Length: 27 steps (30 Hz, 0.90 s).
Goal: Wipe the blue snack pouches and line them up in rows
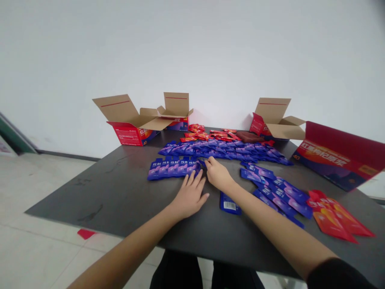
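An overlapping row of blue-purple pouches (170,167) lies on the dark table. My left hand (189,194) rests flat with its fingers apart, fingertips on the lower edge of the row's right end. My right hand (219,174) is closed in a pinch at the upper corner of the last pouch (200,162) there; its fingertips partly hide that pouch. Under my right forearm a single blue pouch (229,204) lies with its barcode side up, partly covered. Farther right, several blue pouches (276,192) are spread in overlapping layers.
A long pile of blue pouches (222,149) and a heap of red packets (207,135) lie behind the row. Open cartons stand at left (129,133), back (177,123), back right (267,128) and right (333,156). Red pouches (337,218) lie near the right edge of the table (120,192).
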Each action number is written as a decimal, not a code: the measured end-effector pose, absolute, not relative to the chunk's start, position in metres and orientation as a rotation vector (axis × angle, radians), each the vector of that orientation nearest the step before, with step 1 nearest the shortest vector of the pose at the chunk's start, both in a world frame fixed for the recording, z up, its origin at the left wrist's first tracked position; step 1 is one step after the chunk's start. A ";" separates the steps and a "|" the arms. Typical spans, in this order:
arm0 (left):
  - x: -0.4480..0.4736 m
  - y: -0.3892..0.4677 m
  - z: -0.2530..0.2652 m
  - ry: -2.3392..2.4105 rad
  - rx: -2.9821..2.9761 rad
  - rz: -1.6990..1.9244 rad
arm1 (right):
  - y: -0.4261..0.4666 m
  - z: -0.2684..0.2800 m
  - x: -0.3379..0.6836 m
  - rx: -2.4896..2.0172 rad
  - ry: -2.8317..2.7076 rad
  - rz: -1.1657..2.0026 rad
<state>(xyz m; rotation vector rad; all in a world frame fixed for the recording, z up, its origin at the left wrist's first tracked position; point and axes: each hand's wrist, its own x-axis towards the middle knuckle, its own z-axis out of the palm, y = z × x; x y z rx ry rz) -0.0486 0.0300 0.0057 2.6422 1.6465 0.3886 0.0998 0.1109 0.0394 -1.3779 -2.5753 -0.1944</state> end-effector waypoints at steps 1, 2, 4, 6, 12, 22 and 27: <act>-0.058 0.035 0.005 1.738 2.641 0.410 | 0.112 0.035 0.095 -1.390 -2.587 -0.195; -0.067 0.040 0.003 1.818 2.635 0.420 | 0.113 0.030 0.091 -1.399 -2.593 -0.193; -0.082 0.049 -0.003 1.921 2.618 0.405 | 0.113 0.023 0.084 -1.407 -2.603 -0.179; -0.090 0.054 -0.010 1.961 2.604 0.381 | 0.114 0.019 0.079 -1.413 -2.615 -0.159; -0.085 0.050 -0.015 1.920 2.671 0.523 | 0.123 0.014 0.086 -1.349 -2.636 -0.022; -0.075 0.057 -0.015 1.832 2.609 0.499 | 0.128 -0.005 0.098 -1.371 -2.547 0.097; -0.071 0.054 -0.013 1.868 2.609 0.515 | 0.127 -0.009 0.087 -1.443 -2.562 0.141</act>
